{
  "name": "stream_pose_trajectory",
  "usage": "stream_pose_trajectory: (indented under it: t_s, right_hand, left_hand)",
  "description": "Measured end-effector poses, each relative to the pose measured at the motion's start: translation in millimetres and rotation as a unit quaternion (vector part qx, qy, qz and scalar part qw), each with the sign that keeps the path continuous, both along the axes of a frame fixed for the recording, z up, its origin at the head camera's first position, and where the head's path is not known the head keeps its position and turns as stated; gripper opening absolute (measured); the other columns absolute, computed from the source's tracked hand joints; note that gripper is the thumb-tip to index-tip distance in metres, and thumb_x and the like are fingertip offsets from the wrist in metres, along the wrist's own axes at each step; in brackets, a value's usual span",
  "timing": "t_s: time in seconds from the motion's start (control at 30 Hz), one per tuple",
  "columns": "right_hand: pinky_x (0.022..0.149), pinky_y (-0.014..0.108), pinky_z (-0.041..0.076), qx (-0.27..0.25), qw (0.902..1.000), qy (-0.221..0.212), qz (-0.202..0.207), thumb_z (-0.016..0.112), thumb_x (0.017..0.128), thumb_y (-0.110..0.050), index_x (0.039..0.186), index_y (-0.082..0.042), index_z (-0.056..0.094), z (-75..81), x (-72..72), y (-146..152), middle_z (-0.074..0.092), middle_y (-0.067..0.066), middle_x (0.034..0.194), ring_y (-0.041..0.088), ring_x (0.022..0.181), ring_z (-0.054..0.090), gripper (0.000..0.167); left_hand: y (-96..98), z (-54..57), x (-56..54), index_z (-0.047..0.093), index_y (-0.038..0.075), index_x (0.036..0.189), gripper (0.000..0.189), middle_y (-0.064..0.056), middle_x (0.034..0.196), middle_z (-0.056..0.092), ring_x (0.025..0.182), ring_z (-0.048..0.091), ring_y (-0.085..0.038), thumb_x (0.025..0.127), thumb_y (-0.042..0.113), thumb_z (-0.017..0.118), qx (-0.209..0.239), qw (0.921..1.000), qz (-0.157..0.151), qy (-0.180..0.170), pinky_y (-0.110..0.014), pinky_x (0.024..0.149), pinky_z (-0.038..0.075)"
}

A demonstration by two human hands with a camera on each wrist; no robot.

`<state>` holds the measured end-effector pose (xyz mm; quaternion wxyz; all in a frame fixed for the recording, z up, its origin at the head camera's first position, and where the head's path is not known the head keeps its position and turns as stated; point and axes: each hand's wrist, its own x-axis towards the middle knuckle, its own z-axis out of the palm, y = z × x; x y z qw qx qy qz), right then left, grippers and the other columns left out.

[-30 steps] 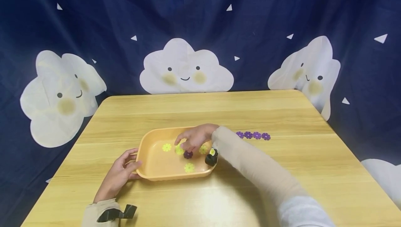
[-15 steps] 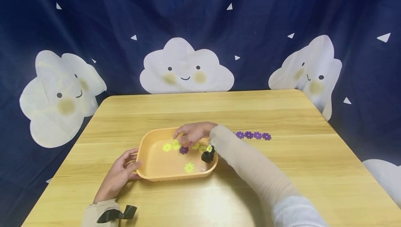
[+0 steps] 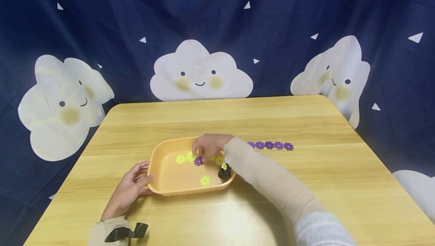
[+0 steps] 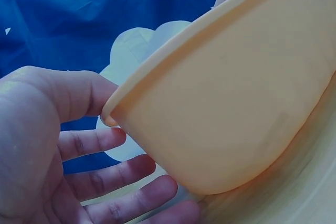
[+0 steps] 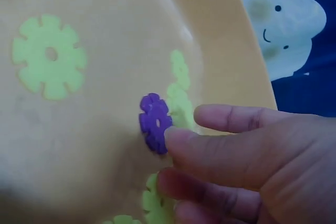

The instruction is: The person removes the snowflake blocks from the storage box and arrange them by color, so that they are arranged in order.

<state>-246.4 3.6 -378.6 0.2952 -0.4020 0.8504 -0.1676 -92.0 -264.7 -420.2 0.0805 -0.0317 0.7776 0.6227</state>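
Note:
A shallow orange plastic tray (image 3: pixel 176 192) stands on the table. My left hand (image 3: pixel 127 187) grips its left end, thumb over the rim and fingers against the outer wall. Inside the tray, my right hand (image 3: pixel 211 145) pinches a purple flower-shaped interlocking disc (image 5: pixel 153 124) at its edge, thumb tip overlapping it in the right wrist view. The disc is held tilted over the tray floor. Several yellow discs of the same shape lie around it, one yellow disc (image 3: pixel 205 180) near the front wall and another yellow disc (image 3: pixel 180 159) to the left. The right hand hides part of the back row.
Right of the tray, behind the right forearm, several purple discs (image 3: pixel 269 145) lie in a row on the wooden table (image 3: pixel 163 125). A dark blue curtain (image 3: pixel 217 8) with printed clouds hangs behind the far edge. Black straps (image 3: pixel 124 234) circle the wrists.
My right hand has shifted slightly left and back within the tray, bringing the purple disc towards the yellow ones, and its fingers have drawn in. The left hand and the tray stay put.

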Motion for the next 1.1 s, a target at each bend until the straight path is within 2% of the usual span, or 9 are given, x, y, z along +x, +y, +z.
stream_pose_trajectory:
  t_s: [0.13, 0.27, 0.37, 0.53, 0.8, 0.97, 1.1]
  right_hand:
    - [0.081, 0.02, 0.051, 0.004, 1.0, 0.004, 0.004, 0.074, 0.08, 0.006, 0.116, -0.014, 0.066, -2.1, 1.9, -2, 0.067, -0.002, 0.1, 0.011, 0.096, 0.06, 0.042]
    - [0.072, 0.02, 0.051, -0.007, 0.9998, -0.014, 0.012, 0.074, 0.079, 0.008, 0.112, -0.014, 0.067, -5.3, 1.9, -2, 0.066, 0.002, 0.091, 0.01, 0.083, 0.058, 0.04]
    - [0.071, 0.02, 0.051, -0.011, 0.9997, -0.018, 0.015, 0.075, 0.078, 0.008, 0.105, -0.014, 0.068, -7.1, 2.4, -2, 0.066, 0.003, 0.089, 0.01, 0.079, 0.057, 0.036]
    - [0.069, 0.019, 0.051, -0.008, 0.9997, -0.002, 0.021, 0.076, 0.076, 0.009, 0.099, -0.014, 0.07, -8.1, 3.9, -4, 0.066, 0.002, 0.089, 0.009, 0.078, 0.056, 0.033]
    - [0.067, 0.018, 0.052, 0.005, 1.0, 0.0, 0.003, 0.076, 0.077, 0.008, 0.104, -0.016, 0.07, -9.1, 5.8, -6, 0.064, -0.002, 0.087, 0.008, 0.078, 0.057, 0.036]
    - [0.068, 0.019, 0.052, 0.004, 1.0, -0.004, -0.001, 0.077, 0.075, 0.007, 0.094, -0.017, 0.069, -9.3, 6.7, -5, 0.063, -0.005, 0.086, 0.008, 0.08, 0.058, 0.032]
    - [0.064, 0.019, 0.051, -0.01, 0.9995, -0.027, -0.012, 0.077, 0.074, 0.009, 0.086, -0.013, 0.06, -10.1, 7.6, -4, 0.062, -0.004, 0.086, 0.006, 0.079, 0.059, 0.03]
  left_hand:
    - [-0.2, 0.3, 0.5, 0.034, 0.002, 0.144, 0.054, -0.026, 0.13, 0.042, 0.097, 0.061, -0.026, 0.098, 0.017, 0.058, -0.002, 1.0, -0.003, 0.0, -0.04, 0.073, 0.06]
    - [-0.7, 0.0, 0.5, 0.034, 0.003, 0.144, 0.054, -0.026, 0.13, 0.042, 0.096, 0.061, -0.027, 0.098, 0.017, 0.058, 0.003, 1.0, -0.007, 0.003, -0.04, 0.073, 0.06]
    - [-0.7, 0.0, 0.3, 0.033, 0.002, 0.144, 0.054, -0.027, 0.13, 0.042, 0.096, 0.061, -0.027, 0.098, 0.016, 0.058, 0.008, 0.9999, -0.009, 0.004, -0.041, 0.073, 0.06]
    - [-0.5, 0.3, 0.8, 0.034, 0.002, 0.144, 0.054, -0.027, 0.13, 0.042, 0.096, 0.061, -0.027, 0.098, 0.015, 0.058, 0.008, 0.9999, -0.007, 0.005, -0.041, 0.073, 0.06]
    - [0.1, -1.3, 0.7, 0.034, 0.0, 0.144, 0.054, -0.027, 0.128, 0.042, 0.093, 0.062, -0.026, 0.097, 0.011, 0.058, 0.007, 0.9999, 0.008, 0.007, -0.041, 0.071, 0.06]
    - [0.9, -0.9, 0.3, 0.035, 0.001, 0.144, 0.053, -0.027, 0.128, 0.041, 0.093, 0.062, -0.026, 0.097, 0.009, 0.057, 0.012, 0.9999, 0.011, 0.003, -0.042, 0.072, 0.06]
    - [1.2, 0.1, -0.1, 0.034, 0.001, 0.144, 0.052, -0.027, 0.129, 0.04, 0.093, 0.062, -0.026, 0.097, 0.009, 0.057, 0.015, 0.9998, 0.011, 0.002, -0.042, 0.073, 0.06]
